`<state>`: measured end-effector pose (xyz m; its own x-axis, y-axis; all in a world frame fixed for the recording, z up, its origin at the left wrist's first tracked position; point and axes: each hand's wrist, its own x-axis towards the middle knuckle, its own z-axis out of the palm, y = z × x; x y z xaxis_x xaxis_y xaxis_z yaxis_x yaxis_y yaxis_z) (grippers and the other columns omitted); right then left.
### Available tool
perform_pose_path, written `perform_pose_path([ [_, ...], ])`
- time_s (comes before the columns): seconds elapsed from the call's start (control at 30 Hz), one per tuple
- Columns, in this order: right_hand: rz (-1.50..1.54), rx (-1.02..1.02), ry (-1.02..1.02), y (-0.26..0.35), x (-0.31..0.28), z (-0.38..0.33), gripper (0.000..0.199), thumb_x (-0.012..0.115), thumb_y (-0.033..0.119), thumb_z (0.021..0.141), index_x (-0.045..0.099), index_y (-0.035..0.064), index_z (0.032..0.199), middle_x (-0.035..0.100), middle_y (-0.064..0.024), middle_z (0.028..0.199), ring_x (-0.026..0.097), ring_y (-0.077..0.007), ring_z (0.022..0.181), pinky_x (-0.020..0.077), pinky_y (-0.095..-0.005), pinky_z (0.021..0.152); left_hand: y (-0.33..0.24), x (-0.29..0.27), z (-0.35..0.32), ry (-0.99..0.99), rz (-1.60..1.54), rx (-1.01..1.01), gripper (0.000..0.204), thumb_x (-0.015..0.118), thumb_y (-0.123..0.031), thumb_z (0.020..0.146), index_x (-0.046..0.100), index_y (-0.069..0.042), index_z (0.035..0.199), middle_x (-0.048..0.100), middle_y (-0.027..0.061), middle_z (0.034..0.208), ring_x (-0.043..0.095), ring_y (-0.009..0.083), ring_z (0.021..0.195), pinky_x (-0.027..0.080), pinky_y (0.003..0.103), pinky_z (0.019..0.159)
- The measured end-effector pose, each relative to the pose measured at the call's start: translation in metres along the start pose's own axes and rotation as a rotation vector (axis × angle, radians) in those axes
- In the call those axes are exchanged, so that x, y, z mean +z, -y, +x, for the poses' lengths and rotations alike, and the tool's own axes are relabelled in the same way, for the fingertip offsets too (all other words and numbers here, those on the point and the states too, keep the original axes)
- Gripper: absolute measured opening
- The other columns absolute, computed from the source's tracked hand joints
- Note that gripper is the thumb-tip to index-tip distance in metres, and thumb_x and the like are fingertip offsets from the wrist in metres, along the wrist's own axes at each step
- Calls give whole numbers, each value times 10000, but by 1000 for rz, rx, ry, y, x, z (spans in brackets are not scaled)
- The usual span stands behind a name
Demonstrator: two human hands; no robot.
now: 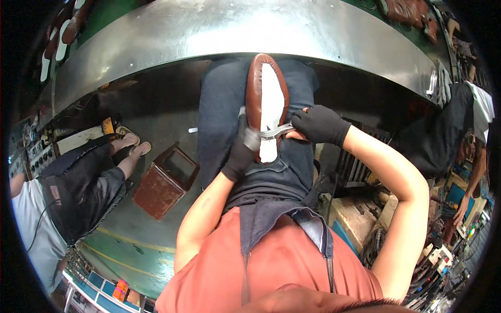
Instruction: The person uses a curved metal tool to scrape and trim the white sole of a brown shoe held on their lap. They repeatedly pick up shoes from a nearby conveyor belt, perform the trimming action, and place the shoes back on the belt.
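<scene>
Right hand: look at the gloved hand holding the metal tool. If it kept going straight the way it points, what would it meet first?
The right hand points leftward with its metal tool, already against the shoe on the lap. Beyond that, probably the left hand, though depth is unclear.

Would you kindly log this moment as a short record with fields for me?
Left hand: black-gloved left hand steadies the shoe and grips the pliers' pale handle
Right hand: black-gloved right hand on the metal pliers
Work piece: brown leather shoe, pale sole side up, lying on the lap
Ahead: curved steel bench
Floor: rusty brown box
Nearby: a person's sandalled feet to the left
</scene>
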<state>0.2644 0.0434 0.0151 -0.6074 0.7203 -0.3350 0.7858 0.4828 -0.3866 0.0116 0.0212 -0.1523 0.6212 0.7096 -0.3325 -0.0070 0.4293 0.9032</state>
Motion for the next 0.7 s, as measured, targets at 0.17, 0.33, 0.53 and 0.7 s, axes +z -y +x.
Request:
perform_pose_path([
  [0.17,438,157,214,2,-12,-20,513,458,489,956,632,16,858,641,-154,725,620,-305,577,498,-379,598,-52,34,13,-219,244,332,670,515,-235,955,146,-4,1465,338,234,1441,386,326,1320,330,389,1070],
  [0.33,95,325,245,26,-50,-25,342,587,350,879,684,44,759,640,-186,680,653,-324,628,497,-429,584,-49,27,12,-241,410,200,702,474,-166,948,55,56,1465,314,286,1440,341,350,1350,299,368,1084],
  [0.53,154,-288,-65,81,-23,0,419,554,430,897,654,26,848,645,-189,779,657,-324,740,502,-411,600,-126,24,20,105,-146,-138,543,415,-281,1007,229,-57,1466,353,147,1466,411,290,1305,356,350,1061],
  [0.7,942,595,190,29,-7,-44,496,461,474,969,645,18,903,630,-96,728,601,-199,669,484,-345,637,-118,17,27,168,-147,-39,502,316,-381,1032,339,-76,1431,446,130,1405,490,258,1245,431,384,1018],
])
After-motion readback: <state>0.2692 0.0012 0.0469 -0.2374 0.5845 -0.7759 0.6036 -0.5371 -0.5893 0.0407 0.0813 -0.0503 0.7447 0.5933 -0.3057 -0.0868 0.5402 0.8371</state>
